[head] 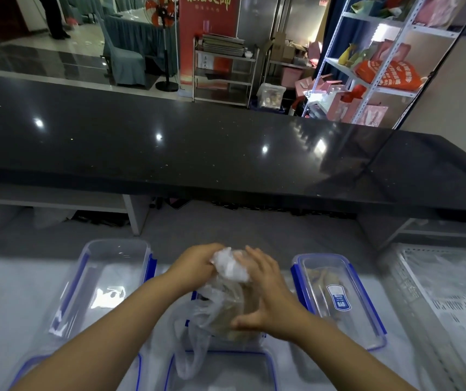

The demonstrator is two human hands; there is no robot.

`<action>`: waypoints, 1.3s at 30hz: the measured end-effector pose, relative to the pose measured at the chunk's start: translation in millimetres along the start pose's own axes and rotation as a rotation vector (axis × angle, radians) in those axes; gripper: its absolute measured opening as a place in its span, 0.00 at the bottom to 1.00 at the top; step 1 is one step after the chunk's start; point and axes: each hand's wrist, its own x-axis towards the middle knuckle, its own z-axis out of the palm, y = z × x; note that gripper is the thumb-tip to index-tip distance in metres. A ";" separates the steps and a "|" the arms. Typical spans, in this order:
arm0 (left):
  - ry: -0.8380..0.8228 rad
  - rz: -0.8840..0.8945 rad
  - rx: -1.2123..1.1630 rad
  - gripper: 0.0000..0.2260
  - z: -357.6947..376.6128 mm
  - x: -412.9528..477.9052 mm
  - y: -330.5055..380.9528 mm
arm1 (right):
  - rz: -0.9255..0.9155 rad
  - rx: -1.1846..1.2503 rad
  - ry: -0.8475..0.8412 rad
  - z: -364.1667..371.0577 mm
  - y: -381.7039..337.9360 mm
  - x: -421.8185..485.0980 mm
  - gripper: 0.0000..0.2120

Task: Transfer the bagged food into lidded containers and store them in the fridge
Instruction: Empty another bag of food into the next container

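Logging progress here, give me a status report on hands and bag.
Left hand grips bag at bunched top; right hand presses its side. Bag over middle container, not emptied. Loose handle drapes over rim.

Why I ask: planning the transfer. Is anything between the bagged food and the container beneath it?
Only the plastic bag itself: it wraps the food, its neck bunched in the grip of the left hand. The container beneath shows no lid.
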 end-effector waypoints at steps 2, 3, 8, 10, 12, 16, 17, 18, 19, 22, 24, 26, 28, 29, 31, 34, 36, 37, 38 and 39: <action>0.099 -0.050 -0.191 0.10 -5.2 2.6 -0.6 | 0.007 -0.138 0.001 6.8 7.0 -0.1 0.41; 0.115 -0.071 -0.237 0.12 -6.9 3.8 0.3 | 0.028 -0.119 0.032 7.8 9.0 1.1 0.34; -0.105 0.015 -0.139 0.31 -15.2 -9.3 15.9 | 0.131 0.114 0.160 2.9 12.3 13.9 0.08; -0.131 0.164 0.179 0.40 -19.1 -20.6 26.6 | 0.148 0.113 0.147 -0.4 11.5 20.7 0.07; -0.114 0.322 0.513 0.46 -14.5 -28.9 35.0 | 0.175 0.121 0.157 -4.9 9.5 28.1 0.10; -0.097 0.317 0.729 0.49 13.8 -27.8 28.5 | 0.238 0.217 0.204 -14.1 4.2 38.0 0.10; -0.073 0.295 0.749 0.47 17.5 -23.7 22.5 | 0.247 0.271 0.197 -14.6 3.9 37.7 0.11; -0.045 0.294 0.776 0.43 19.4 -19.0 15.8 | 0.258 0.337 0.193 -14.8 3.3 36.0 0.13; -0.017 0.309 0.798 0.38 20.1 -14.8 10.0 | 0.276 0.388 0.202 -14.5 3.1 32.6 0.16; 0.038 0.351 0.745 0.21 19.3 -6.4 -0.2 | 0.276 0.344 0.296 -10.5 4.5 17.6 0.15; 0.036 0.335 0.680 0.14 18.9 -4.2 -0.6 | 0.269 0.239 0.351 -4.6 6.4 5.0 0.09; 0.057 0.316 0.629 0.10 18.3 -2.3 0.0 | 0.299 0.179 0.296 2.7 7.8 -5.5 0.10; 0.091 0.261 0.515 0.08 17.5 -2.2 1.3 | 0.315 0.141 0.199 9.8 6.9 -10.0 0.12; 0.100 0.225 0.450 0.08 16.6 -2.4 2.4 | 0.318 0.131 0.173 11.7 5.6 -9.2 0.12; 0.080 0.148 0.329 0.07 14.5 -2.8 5.8 | 0.322 0.163 0.178 11.1 3.2 -4.6 0.12; 0.028 0.070 0.111 0.08 8.8 0.3 6.9 | 0.337 0.306 0.216 3.8 0.2 3.0 0.11; 0.029 0.044 0.009 0.13 3.4 1.9 6.5 | 0.338 0.368 0.239 -2.5 -2.3 6.4 0.13; 0.031 0.040 -0.031 0.14 0.5 1.7 6.8 | 0.338 0.387 0.248 -5.3 -3.4 7.9 0.14; 0.037 0.046 -0.064 0.13 -2.3 1.4 7.1 | 0.338 0.395 0.255 -8.2 -4.3 9.3 0.15; 0.044 0.053 -0.091 0.13 -4.7 1.0 7.6 | 0.335 0.395 0.260 -11.2 -5.6 11.0 0.15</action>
